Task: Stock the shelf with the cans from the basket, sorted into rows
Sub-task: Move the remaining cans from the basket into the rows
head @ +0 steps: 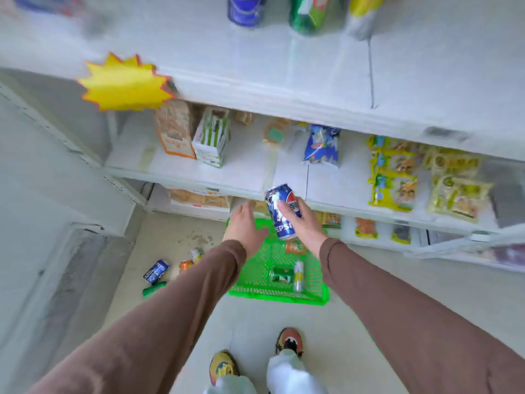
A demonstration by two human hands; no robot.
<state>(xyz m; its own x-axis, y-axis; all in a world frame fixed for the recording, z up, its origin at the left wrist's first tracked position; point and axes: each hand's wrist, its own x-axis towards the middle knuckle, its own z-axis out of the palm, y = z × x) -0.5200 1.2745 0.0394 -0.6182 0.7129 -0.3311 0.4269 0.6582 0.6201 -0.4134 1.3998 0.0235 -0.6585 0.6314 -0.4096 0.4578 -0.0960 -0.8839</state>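
My right hand (pixel 305 223) grips a blue Pepsi can (pixel 279 209), held tilted above the green basket (pixel 255 294) on the floor. My left hand (pixel 244 226) hovers beside it, fingers apart, holding nothing. In the basket lie a green can (pixel 281 275), a pale yellow can (pixel 298 275) and an orange can (pixel 295 247). On the top white shelf (pixel 284 81) stand a blue can (pixel 244 9), a green can (pixel 308 14) and a yellow can (pixel 362 12), side by side at the back.
Loose on the floor left of the basket lie a blue can (pixel 156 271), an orange can (pixel 185 265), a pale can (pixel 195 255) and a green can (pixel 153 290). Lower shelves hold cartons (pixel 211 137) and snack packets (pixel 397 177). A yellow starburst tag (pixel 125 83) juts from the shelf edge.
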